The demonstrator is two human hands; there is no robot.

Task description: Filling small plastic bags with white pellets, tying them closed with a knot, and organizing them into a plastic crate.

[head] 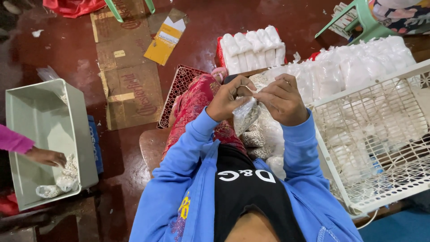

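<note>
Clearly translucent small bag (245, 115), bean-filled.

White basket (358, 134) close beside right hand (282, 101)

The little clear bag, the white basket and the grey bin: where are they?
small clear bag (245, 115), head view, on its filled middle below the fingers.
white basket (371, 130), head view, on its tilted mesh wall.
grey bin (42, 116), head view, on its bare inner wall.

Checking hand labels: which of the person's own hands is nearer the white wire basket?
Right. The right hand pinches the small bag's top close beside the white wire basket; the left hand grips the bag on its far side.
</note>
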